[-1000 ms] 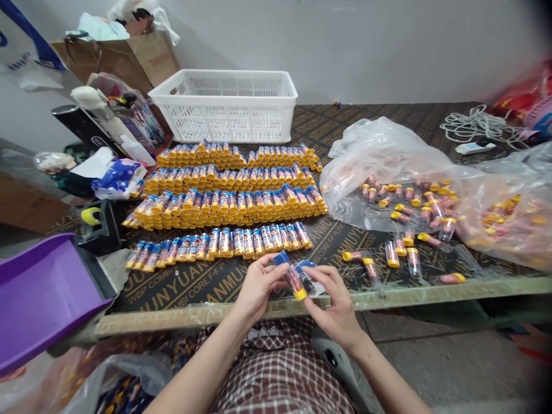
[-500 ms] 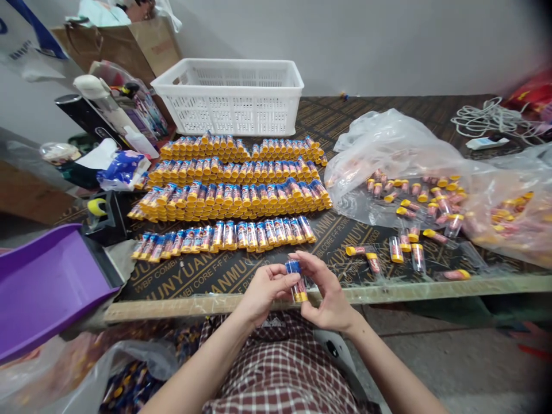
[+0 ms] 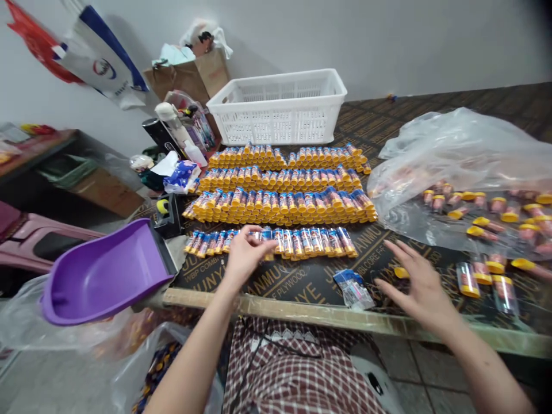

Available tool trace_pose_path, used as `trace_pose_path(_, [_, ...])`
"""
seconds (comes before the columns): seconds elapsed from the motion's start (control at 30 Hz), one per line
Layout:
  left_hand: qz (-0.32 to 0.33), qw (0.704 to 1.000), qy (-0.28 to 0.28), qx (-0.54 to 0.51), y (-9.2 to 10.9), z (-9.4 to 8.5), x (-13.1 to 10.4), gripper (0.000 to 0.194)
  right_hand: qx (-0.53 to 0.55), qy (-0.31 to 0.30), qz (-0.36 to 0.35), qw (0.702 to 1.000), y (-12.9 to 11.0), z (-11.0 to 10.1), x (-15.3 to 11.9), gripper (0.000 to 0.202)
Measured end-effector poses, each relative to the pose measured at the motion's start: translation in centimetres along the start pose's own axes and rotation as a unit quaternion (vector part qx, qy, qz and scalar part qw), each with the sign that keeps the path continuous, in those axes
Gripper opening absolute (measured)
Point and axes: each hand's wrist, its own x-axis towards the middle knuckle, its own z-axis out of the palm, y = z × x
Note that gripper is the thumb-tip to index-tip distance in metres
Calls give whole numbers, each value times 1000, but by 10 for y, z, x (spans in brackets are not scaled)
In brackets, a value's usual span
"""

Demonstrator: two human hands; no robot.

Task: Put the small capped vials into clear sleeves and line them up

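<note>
My left hand [image 3: 246, 256] is at the front row of clear tubes [image 3: 307, 242] with blue tops and yellow ends, its thumb and finger pinched around a blue-topped tube [image 3: 267, 234] in that row. Behind this row, more such tubes are stacked in three thicker rows [image 3: 282, 207]. My right hand [image 3: 416, 282] is over the table to the right, fingers spread, holding nothing. Close to its fingers lies a yellow-capped piece [image 3: 402, 272], partly hidden. A small clear packet with a blue strip [image 3: 353, 289] lies between the hands near the table edge.
Loose yellow-capped tubes [image 3: 468, 280] lie at the right by a large clear plastic bag [image 3: 457, 144]. A white basket [image 3: 276, 118] stands behind the rows. At the left are a purple scoop [image 3: 107, 273], a tape dispenser [image 3: 169, 215] and bottles [image 3: 166, 135].
The tube held between both hands is now at the front row in my left hand. My right hand has moved away to the right and opened. The view has shifted left.
</note>
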Motion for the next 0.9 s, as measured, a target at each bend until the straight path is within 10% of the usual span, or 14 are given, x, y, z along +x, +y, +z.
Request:
trace_pose_path(0.17, [38,959,65,275,-22,-52,50,46,-113,-35,33,992,88,17,-16,49])
trace_pose_path(0.33, [60,922,77,375,-20,-47,47,45,-71,-32,27,997,67,16,-19,37])
trace_pose_path(0.47, [139,935,133,299,-3,-1,14,35,-36,-4,35,999,30,4,-11,30])
trace_pose_path(0.6, [171,947,-164,217,0,79,-28,22,67,59,101,991,1,-3,-4,39])
trace_pose_path(0.7, [146,917,-221,298,-7,124,-44,21,140,85,146,976,-15,-7,-5,51])
trace_pose_path(0.9, [122,919,-213,309,-13,137,-44,11,215,70,162,961,-25,-14,-19,32])
